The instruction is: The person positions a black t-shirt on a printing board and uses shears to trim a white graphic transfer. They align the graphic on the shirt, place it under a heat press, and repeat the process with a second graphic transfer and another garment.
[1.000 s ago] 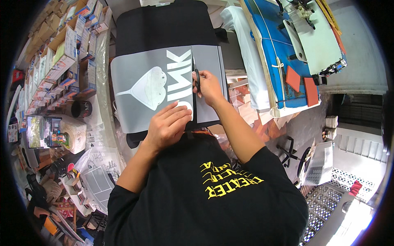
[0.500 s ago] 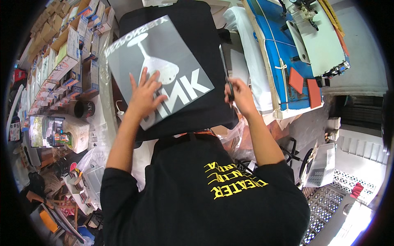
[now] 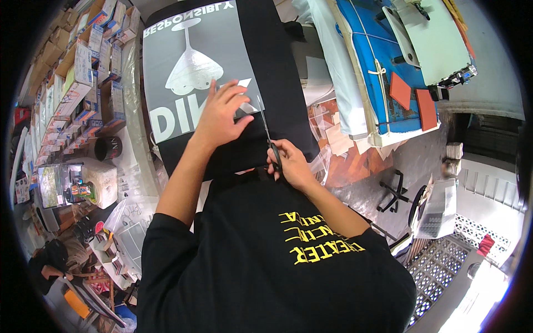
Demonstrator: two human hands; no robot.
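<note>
A grey film sheet with a white glass-shaped picture and large mirrored white letters lies on black fabric stretched out in front of me. My left hand is over the sheet's lower right part, fingers apart, and covers some of the lettering. I cannot tell how firmly it touches the film. In my right hand is a pair of scissors with black handles, its blades pointing away from me. The blade tips are at the sheet's right edge, close beside my left fingers.
Opened cardboard boxes are stacked at the left, with a dark mug and a propped screen nearer. To the right stands a blue-topped bench with red-orange blocks and a pale machine plate. A wheeled chair base is behind it.
The sheet has turned to lie straighter and shifted left and away. My left hand moved to its lower right corner. My right hand brought the scissors left and nearer to me, beside the sheet's edge.
</note>
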